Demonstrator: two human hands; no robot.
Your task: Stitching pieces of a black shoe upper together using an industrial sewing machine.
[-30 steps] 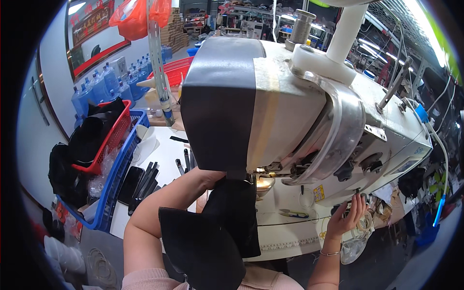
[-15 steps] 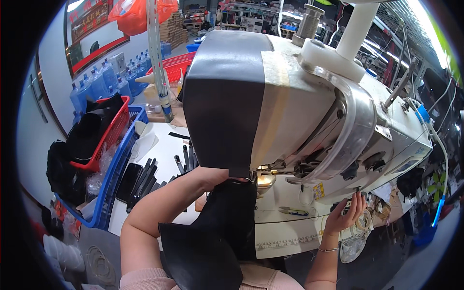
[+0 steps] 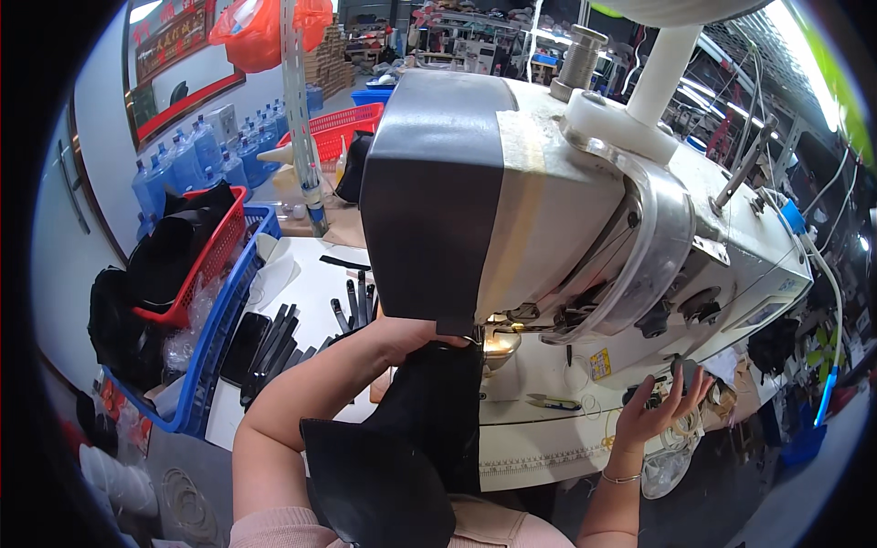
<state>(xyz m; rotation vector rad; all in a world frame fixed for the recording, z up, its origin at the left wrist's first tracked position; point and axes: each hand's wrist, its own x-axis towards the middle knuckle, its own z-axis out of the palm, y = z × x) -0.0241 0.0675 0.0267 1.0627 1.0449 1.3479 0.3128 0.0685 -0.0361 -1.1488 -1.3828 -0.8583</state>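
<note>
A sewing machine [image 3: 548,210] with a dark grey front cover fills the middle. Beneath its head, black leather-like material [image 3: 416,429] lies by the lit needle area and hangs down over my lap. My left hand [image 3: 408,340] reaches in from the left and rests at the material's upper edge, close to the needle. The machine head hides most of its fingers. On the right, my right hand [image 3: 656,413] is raised with palm up and fingers spread, holding nothing. A dark rounded part [image 3: 683,368] shows just behind its fingertips; I cannot make out what it is.
Thread snips [image 3: 554,403] lie on the white bed beside a ruler strip [image 3: 539,464]. Black strips [image 3: 270,352] and a phone [image 3: 245,343] lie on the table at left. Blue [image 3: 203,384] and red baskets [image 3: 212,260] with black pieces stand beyond. A metal post [image 3: 294,119] rises behind.
My right hand has turned and opened, its fingers spreading and moving slightly right. My left hand and the black material stay nearly in place. The whole view has shifted a little.
</note>
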